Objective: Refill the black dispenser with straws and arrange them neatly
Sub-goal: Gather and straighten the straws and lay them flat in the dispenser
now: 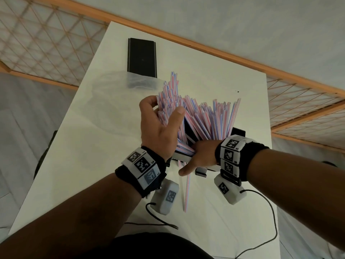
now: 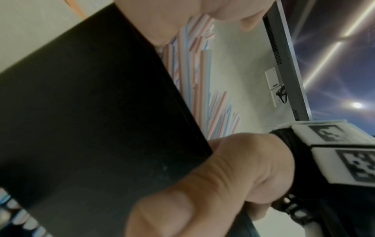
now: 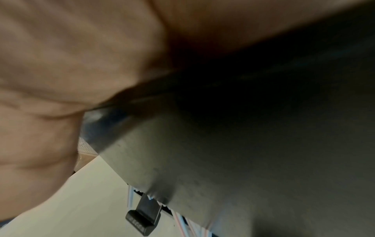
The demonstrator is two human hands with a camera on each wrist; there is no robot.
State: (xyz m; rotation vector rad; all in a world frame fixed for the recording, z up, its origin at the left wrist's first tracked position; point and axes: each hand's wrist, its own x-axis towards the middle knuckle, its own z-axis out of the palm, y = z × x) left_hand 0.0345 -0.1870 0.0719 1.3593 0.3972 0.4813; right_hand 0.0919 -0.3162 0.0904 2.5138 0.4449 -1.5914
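Note:
A big bundle of red-and-blue striped straws (image 1: 205, 116) stands fanned out in the black dispenser (image 1: 237, 131) near the middle of the white table (image 1: 104, 165). My left hand (image 1: 164, 113) grips the left part of the bundle between thumb and fingers. My right hand (image 1: 199, 154) holds the dispenser's near wall, thumb stretched out and fingers hidden among the straws. In the left wrist view the straws (image 2: 190, 72) rise behind the black dispenser wall (image 2: 91, 112). The right wrist view shows the dispenser's dark side (image 3: 243, 152) and a black tab (image 3: 144, 216) below it.
A flat black lid (image 1: 142, 57) lies at the table's far end, with a clear plastic bag (image 1: 115, 86) just in front of it. One loose straw (image 1: 187, 191) lies on the table near me. Black cables (image 1: 268, 212) trail from the wrist units.

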